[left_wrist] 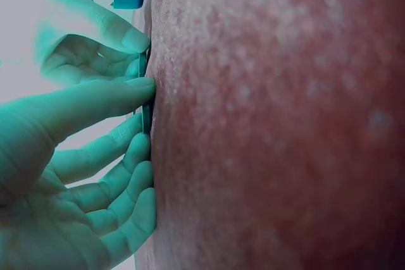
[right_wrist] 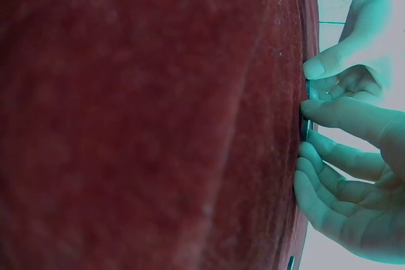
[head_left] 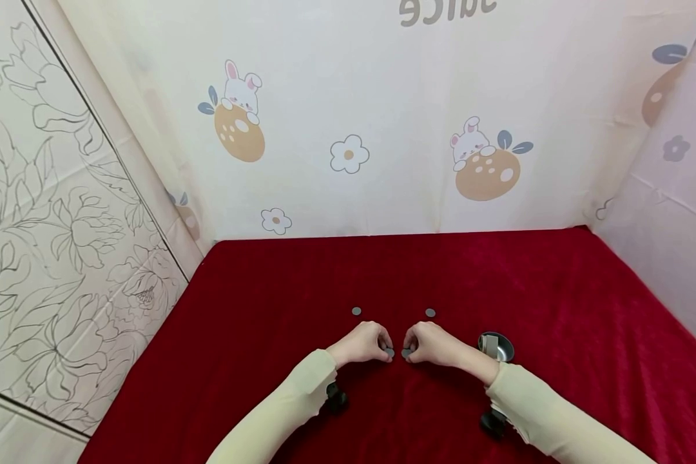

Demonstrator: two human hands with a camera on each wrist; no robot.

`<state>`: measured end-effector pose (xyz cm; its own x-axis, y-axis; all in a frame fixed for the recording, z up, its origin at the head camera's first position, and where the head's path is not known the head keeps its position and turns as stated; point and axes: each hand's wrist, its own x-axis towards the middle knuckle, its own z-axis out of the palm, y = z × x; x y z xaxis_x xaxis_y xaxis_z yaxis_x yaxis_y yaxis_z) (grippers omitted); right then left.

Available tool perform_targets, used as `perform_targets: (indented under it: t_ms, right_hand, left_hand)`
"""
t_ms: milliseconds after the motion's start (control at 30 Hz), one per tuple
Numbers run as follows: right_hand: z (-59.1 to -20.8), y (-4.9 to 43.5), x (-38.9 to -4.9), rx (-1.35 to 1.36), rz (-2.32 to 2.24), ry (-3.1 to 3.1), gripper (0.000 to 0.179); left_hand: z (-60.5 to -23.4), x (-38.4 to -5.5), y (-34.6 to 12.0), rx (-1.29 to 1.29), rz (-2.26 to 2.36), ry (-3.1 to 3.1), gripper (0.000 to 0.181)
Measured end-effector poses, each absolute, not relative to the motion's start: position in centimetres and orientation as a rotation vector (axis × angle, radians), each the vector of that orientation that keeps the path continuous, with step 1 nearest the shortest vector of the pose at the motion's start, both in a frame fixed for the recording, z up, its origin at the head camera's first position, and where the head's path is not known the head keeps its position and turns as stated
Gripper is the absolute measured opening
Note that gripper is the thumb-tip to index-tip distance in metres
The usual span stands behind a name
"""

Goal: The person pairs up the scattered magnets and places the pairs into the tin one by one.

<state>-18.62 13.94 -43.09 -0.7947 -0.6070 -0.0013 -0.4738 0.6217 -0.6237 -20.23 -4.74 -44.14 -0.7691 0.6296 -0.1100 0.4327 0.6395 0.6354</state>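
Head view: both hands meet low on the red-clothed tabletop (head_left: 255, 303), fingertips facing each other, a narrow gap between.
Left hand (head_left: 364, 341): pinches the left disc (head_left: 390, 352) between thumb and forefinger; in the left wrist view its other fingers bend beside the pinch, tips at or close to the cloth.
Right hand (head_left: 434, 343): mirrors it, thumb and forefinger on the right disc (head_left: 406, 353).
Held pair: just beside each other, not touching, down at cloth level.
Why this pinch: something so thin on soft pile probably offers little besides its rim, so fingertips suit it better than a full grasp; gripping from the outer sides leaves the facing edges unobstructed.
Far pair: the far left disc (head_left: 356, 310) and far right disc (head_left: 430, 312) lie flat beyond the hands, well apart, one on each side, perhaps so that each falls within its own hand's reach.
Disc looks: round, flat, dull grey, coin-like; edge-on in the wrist views, mere dark slivers. Any markings are too small to tell.
Metal bowl (head_left: 506, 351): silvery, near the right forearm, likely set aside to leave the middle free; whether the pale squarish piece (head_left: 492, 344) sits inside, I cannot tell.
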Motion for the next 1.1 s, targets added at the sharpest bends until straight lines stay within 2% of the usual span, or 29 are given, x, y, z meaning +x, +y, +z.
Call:
perform_targets:
  t_ms: [467,600,867,1100]
  right_hand:
    - [-43.0,13.3,-18.4,-0.953,-0.921,2.633,0.005]
    - [-43.0,13.5,-18.3,-0.919,-0.949,2.610,0.010]
    - [-42.3,15.4,-16.9,-0.899,-1.029,2.587,0.025]
    - [-41.8,17.9,-15.1,-0.918,-1.157,2.574,0.027]
  left_hand:
    - [-44.2,-20.0,-4.2,0.869,0.808,2.564,0.014]
    - [-44.1,-19.9,-4.2,0.890,0.771,2.575,0.015]
    - [-43.8,-19.6,-4.0,0.965,0.692,2.592,0.023]
    - [-43.9,-19.5,-3.8,1.098,0.599,2.607,0.026]
